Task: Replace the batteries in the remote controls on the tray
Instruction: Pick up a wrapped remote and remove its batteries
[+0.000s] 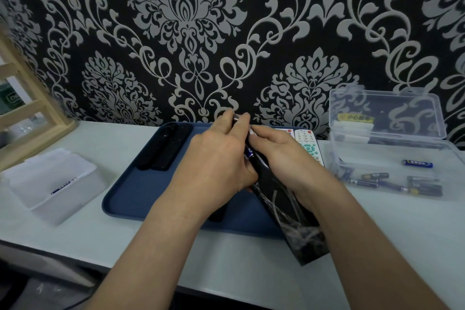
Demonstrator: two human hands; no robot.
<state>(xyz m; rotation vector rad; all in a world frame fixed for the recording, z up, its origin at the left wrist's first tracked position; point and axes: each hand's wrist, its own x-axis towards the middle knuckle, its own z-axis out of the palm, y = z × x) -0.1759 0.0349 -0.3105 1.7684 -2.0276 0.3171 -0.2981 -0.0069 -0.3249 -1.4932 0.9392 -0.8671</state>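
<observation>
Over the blue tray (130,196) I hold a long glossy black remote control (284,204), tilted with its far end raised. My right hand (284,156) grips its upper part from the right. My left hand (216,158) pinches a battery (236,118) at the remote's far end, and a blue battery (250,153) shows between the hands. Two black remotes (166,146) lie side by side at the tray's back left. White remotes with coloured buttons (308,143) lie at the back right, partly hidden by my right hand.
A clear plastic box (392,158) with its lid up stands to the right and holds several batteries (402,182). A white open box (52,184) sits on the left of the white table. A wooden frame (30,108) stands at the far left against the patterned wall.
</observation>
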